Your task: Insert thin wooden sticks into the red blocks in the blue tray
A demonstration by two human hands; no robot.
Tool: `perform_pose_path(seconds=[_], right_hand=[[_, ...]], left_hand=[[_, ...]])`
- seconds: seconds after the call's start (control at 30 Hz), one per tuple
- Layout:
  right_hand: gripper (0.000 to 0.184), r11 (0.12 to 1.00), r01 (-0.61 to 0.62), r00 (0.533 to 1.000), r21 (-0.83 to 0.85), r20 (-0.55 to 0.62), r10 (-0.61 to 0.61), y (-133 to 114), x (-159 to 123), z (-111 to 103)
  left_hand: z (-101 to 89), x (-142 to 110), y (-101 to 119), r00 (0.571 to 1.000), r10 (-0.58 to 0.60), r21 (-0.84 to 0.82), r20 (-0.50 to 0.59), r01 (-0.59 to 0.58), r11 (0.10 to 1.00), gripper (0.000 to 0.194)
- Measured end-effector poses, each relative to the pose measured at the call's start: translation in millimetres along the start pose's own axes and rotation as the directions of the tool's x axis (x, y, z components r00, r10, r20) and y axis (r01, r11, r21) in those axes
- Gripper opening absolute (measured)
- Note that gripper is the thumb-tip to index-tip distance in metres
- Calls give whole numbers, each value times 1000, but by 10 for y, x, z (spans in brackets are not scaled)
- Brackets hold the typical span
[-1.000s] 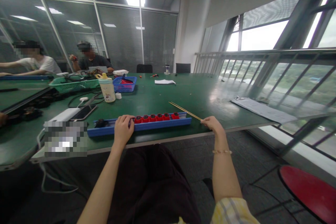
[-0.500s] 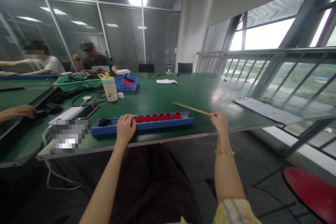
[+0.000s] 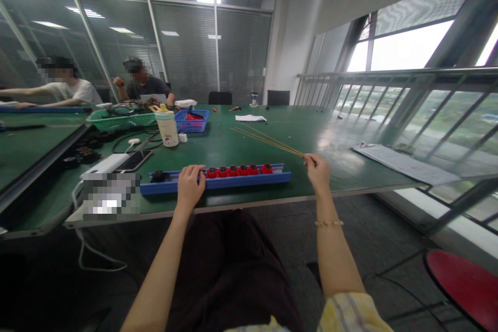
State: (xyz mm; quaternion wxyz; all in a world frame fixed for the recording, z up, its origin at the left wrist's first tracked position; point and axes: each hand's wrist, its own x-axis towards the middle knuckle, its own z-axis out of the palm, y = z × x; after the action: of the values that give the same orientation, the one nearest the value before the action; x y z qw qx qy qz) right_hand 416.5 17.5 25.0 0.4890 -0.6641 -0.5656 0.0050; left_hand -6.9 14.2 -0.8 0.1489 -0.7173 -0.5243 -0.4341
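While the right hand [image 3: 317, 172] rises, its wooden sticks [image 3: 264, 140] splay wider

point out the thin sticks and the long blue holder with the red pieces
thin wooden sticks [image 3: 268, 142], head view, on their middle
long blue holder [image 3: 233, 182], head view, on its front wall

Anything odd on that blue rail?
One thing: on the blue rail, a black part sits at the left end, past the left hand, while the rest are a row of red parts. It breaks the pattern. The right hand pinching long thin sticks looks normal.
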Motion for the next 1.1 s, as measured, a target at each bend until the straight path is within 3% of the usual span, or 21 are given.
perform_pose_path(seconds=[0.2, 0.33, 0.53, 0.67, 0.83, 1.1], right_hand=[[41, 993, 24, 999, 117, 20, -26, -142, -154, 455], [39, 988, 54, 997, 145, 55, -63, -148, -243, 627], [38, 996, 16, 994, 86, 103, -25, -137, -253, 635], [35, 987, 98, 992, 126, 72, -107, -130, -257, 640], [32, 982, 133, 990, 133, 30, -138, -77, -252, 678], [31, 913, 307, 948, 267, -170, -269, 24, -236, 759]], left_hand=[[19, -7, -19, 998, -35, -45, -53, 32, 998, 35], [22, -9, -28, 998, -26, -56, -65, 22, 998, 44], [26, -13, -19, 997, -36, -95, -73, 29, 995, 47], [24, -18, 8, 996, -42, -120, -73, 33, 992, 55], [0, -19, 34, 999, 41, -83, -3, -41, 996, 36], [-37, -14, 67, 999, 28, -19, -28, -29, 999, 26]])
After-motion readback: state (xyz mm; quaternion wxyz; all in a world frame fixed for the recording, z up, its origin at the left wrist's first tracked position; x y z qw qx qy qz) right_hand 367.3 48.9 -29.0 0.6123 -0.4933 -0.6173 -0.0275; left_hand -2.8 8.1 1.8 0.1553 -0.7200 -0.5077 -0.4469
